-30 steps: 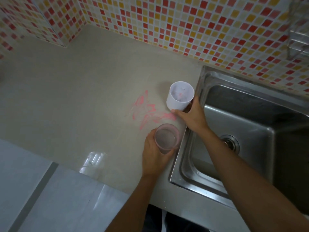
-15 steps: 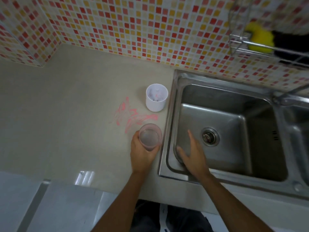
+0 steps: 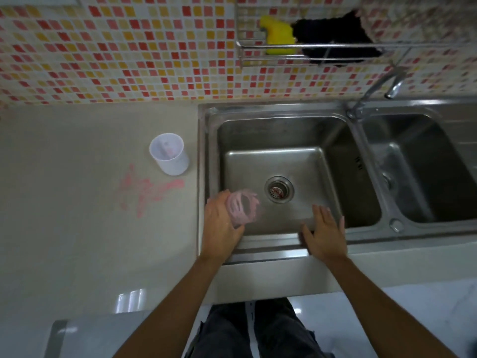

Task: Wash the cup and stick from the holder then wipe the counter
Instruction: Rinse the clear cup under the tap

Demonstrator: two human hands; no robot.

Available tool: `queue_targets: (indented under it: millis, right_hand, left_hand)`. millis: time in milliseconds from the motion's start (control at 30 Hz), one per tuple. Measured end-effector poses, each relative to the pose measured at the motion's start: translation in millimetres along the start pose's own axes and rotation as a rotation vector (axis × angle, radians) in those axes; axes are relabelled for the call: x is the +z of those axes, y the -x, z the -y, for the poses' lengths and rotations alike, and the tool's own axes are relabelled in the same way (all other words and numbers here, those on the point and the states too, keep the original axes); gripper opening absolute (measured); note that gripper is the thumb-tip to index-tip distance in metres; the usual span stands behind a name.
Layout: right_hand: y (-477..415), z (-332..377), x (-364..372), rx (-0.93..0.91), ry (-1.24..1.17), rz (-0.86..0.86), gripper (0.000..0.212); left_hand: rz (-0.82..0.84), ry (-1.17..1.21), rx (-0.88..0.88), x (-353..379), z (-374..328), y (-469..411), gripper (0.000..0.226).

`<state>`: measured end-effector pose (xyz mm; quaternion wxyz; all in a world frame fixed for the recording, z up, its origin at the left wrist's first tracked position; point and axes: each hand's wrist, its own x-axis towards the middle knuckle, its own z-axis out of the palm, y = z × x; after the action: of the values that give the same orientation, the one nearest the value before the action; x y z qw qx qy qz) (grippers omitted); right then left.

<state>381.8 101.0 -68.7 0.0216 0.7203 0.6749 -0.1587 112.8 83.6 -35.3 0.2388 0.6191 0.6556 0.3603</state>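
Observation:
My left hand (image 3: 222, 223) grips a clear pinkish cup (image 3: 244, 209), tilted on its side over the left basin of the steel sink (image 3: 273, 130); the cup is blurred. My right hand (image 3: 325, 233) hovers flat with fingers apart over the basin's front edge, holding nothing. A white round holder (image 3: 170, 155) stands on the beige counter (image 3: 77, 189) just left of the sink, with a pale stick (image 3: 165, 148) faintly seen inside. Pink smears (image 3: 147, 192) stain the counter in front of the holder.
A wall rack (image 3: 309, 51) above the sink holds a yellow sponge (image 3: 278, 37) and a black cloth (image 3: 335, 40). A tap (image 3: 382, 86) rises between the two basins. A second basin (image 3: 423, 171) lies to the right. The drain (image 3: 278, 189) is in the left basin.
My left hand carried the cup from the counter rightward over the sink and tilted it. My right hand left the holder and moved right across the basin. The view shifted right.

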Motion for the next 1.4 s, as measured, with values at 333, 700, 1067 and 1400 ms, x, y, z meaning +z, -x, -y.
queue_targets:
  millis: [333,700,1067,1400]
  right_hand:
    - [-19.9,-11.9,-3.6,-0.087,0.154,0.181,0.066]
    - [-22.9,-15.1,1.8,-0.064,0.144,0.184,0.075]
    - [-30.9,-25.2,-14.0,-0.036,-0.365,0.066,0.07]
    - [-182.1,-102.7,-109.1,0.075,-0.702,-0.278,0.06]
  left_hand:
    - [0.183,-0.77,0.166,52.0,-0.1,-25.7,0.064]
    - [0.337,-1.216,0.359,66.7,-9.5,-40.7,0.102]
    - [0.209,-0.949,0.082,97.4,-21.8,-57.1,0.082]
    - [0.015,-0.455,-0.034,167.0,-100.0,-115.1,0.056]
